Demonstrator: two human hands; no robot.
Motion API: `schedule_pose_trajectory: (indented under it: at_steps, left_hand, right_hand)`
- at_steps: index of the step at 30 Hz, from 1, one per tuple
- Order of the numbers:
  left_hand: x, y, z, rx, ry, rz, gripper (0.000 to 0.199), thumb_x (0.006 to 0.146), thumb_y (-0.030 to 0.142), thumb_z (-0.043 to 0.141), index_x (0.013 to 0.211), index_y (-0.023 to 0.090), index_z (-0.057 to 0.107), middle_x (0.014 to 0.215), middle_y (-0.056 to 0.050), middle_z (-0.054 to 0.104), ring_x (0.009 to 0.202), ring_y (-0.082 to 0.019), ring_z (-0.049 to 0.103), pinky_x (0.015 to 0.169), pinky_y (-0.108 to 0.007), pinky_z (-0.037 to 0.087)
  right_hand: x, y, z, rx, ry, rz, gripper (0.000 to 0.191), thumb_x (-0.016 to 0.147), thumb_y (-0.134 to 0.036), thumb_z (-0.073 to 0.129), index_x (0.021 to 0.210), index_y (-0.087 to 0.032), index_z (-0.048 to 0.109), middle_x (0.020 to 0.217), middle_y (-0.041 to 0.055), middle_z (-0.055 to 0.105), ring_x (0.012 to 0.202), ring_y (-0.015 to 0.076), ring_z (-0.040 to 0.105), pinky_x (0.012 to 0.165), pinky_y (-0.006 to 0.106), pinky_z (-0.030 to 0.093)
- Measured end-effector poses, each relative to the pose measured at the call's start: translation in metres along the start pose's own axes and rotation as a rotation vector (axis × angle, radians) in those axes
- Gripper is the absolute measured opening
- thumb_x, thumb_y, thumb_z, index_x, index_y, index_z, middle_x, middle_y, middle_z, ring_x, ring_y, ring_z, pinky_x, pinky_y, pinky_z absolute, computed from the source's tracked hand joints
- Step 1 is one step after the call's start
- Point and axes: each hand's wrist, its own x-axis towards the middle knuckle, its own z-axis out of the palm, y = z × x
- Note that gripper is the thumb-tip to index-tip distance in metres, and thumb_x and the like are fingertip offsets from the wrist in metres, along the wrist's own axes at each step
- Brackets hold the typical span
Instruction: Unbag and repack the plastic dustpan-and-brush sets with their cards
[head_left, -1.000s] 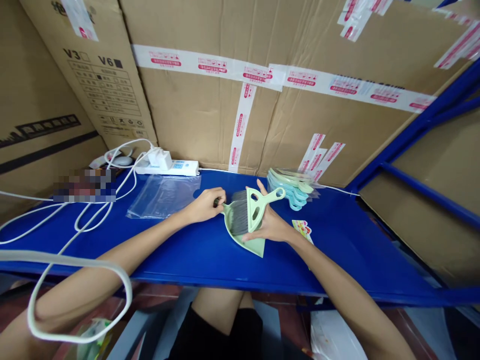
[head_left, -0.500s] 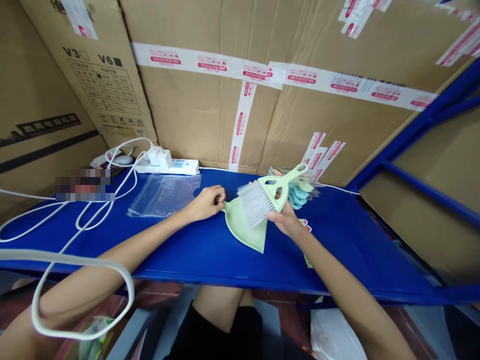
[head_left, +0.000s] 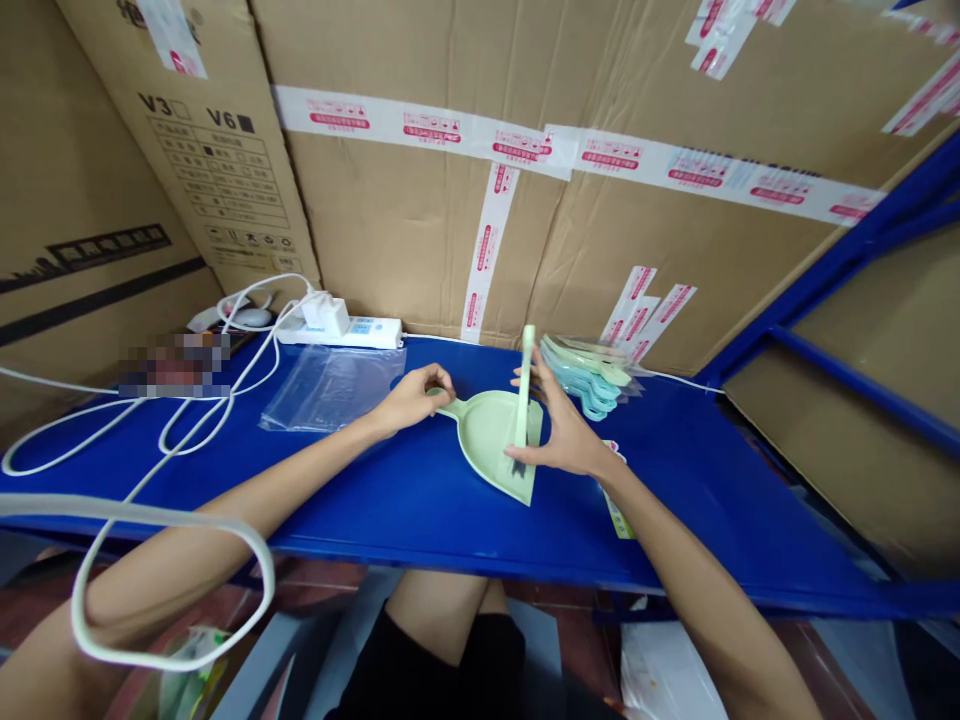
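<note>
On the blue desk (head_left: 409, 500), the pale green dustpan (head_left: 484, 435) runs ten to four o'clock, handle toward ten. Above its three o'clock side, the edge-on hand brush (head_left: 524, 395) points its handle to twelve. Right hand (head_left: 568, 435) clamps the brush; left hand (head_left: 417, 399) pinches the dustpan's handle.

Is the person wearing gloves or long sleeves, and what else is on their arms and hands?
No gloves: the left hand and right hand are bare. No sleeves show on the left arm or right arm, and I see no watch or bracelet. A white cable loops in front of the left arm.
</note>
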Motion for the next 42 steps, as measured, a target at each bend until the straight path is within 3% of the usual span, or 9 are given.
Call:
schedule_pose_trajectory:
  at_steps: [3,8,12,14,20,26,31,35,42]
  left_hand:
    - [-0.001,0.006,0.001,-0.202,0.032,-0.125,0.022,0.083,0.033,0.071,0.093,0.016,0.06,0.089,-0.005,0.071,0.067,-0.016,0.064,0.05,-0.024,0.05]
    - [-0.006,0.012,0.004,-0.331,-0.008,-0.244,0.034,0.093,0.048,0.071,0.099,0.014,0.064,0.084,-0.007,0.071,0.066,-0.017,0.067,0.051,-0.026,0.056]
    - [-0.009,0.015,0.004,-0.408,-0.09,-0.306,0.047,0.102,0.057,0.058,0.107,0.011,0.065,0.091,-0.013,0.076,0.069,-0.019,0.071,0.055,-0.029,0.059]
    - [-0.009,0.016,0.004,-0.415,-0.12,-0.314,0.04,0.099,0.05,0.068,0.107,0.011,0.066,0.09,-0.012,0.075,0.071,-0.019,0.072,0.058,-0.029,0.061]
    - [-0.01,0.016,0.005,-0.361,-0.16,-0.314,0.039,0.079,0.022,0.092,0.106,0.01,0.067,0.088,-0.008,0.074,0.079,-0.021,0.076,0.067,-0.032,0.066]
    - [-0.014,0.019,0.004,-0.35,-0.201,-0.398,0.047,0.076,0.037,0.096,0.102,0.009,0.068,0.084,-0.012,0.078,0.077,-0.025,0.08,0.072,-0.035,0.068]
    - [-0.014,0.017,0.005,-0.35,-0.234,-0.39,0.062,0.062,0.047,0.102,0.097,0.007,0.07,0.078,-0.013,0.077,0.071,-0.025,0.079,0.069,-0.036,0.068]
    - [-0.013,0.013,0.008,-0.391,-0.19,-0.358,0.061,0.055,0.044,0.105,0.091,0.007,0.071,0.078,-0.011,0.076,0.073,-0.024,0.078,0.072,-0.036,0.069]
    - [-0.013,0.006,0.012,-0.398,-0.143,-0.332,0.048,0.063,0.032,0.103,0.089,0.008,0.071,0.076,-0.009,0.074,0.067,-0.023,0.077,0.07,-0.037,0.068]
  right_hand:
    - [-0.002,-0.003,0.0,-0.231,-0.115,0.039,0.126,0.074,-0.05,0.089,0.172,-0.039,0.011,0.167,0.0123,0.034,0.154,0.0381,0.037,0.126,0.059,0.032]
    - [-0.004,0.003,0.012,-0.418,-0.297,0.132,0.114,0.073,-0.052,0.088,0.169,-0.037,0.029,0.166,0.0146,0.031,0.155,0.0398,0.036,0.125,0.057,0.034]
    - [-0.004,0.007,0.023,-0.469,-0.312,0.094,0.1,0.073,-0.051,0.088,0.162,-0.032,0.047,0.166,0.0166,0.024,0.154,0.042,0.035,0.125,0.056,0.035]
    - [-0.004,0.007,0.024,-0.466,-0.282,0.069,0.096,0.072,-0.049,0.088,0.16,-0.032,0.051,0.161,0.0158,0.029,0.15,0.0395,0.041,0.123,0.054,0.038]
    - [-0.005,0.008,0.025,-0.479,-0.262,0.047,0.093,0.071,-0.05,0.088,0.157,-0.03,0.056,0.149,0.0153,0.037,0.145,0.0368,0.045,0.123,0.053,0.039]
    - [-0.005,0.007,0.027,-0.467,-0.265,0.04,0.092,0.07,-0.053,0.089,0.154,-0.027,0.059,0.143,0.0156,0.038,0.145,0.0365,0.043,0.123,0.051,0.04]
    - [-0.007,0.001,0.028,-0.46,-0.272,0.028,0.093,0.069,-0.048,0.09,0.154,-0.029,0.058,0.144,0.0146,0.036,0.143,0.0366,0.044,0.121,0.053,0.042]
    - [-0.007,-0.003,0.027,-0.459,-0.31,0.088,0.094,0.072,-0.046,0.087,0.158,-0.031,0.053,0.145,0.0147,0.035,0.145,0.0377,0.041,0.12,0.055,0.041]
    - [-0.007,-0.001,0.023,-0.468,-0.389,0.136,0.096,0.074,-0.046,0.085,0.161,-0.032,0.049,0.147,0.0158,0.036,0.148,0.0402,0.037,0.123,0.059,0.036]
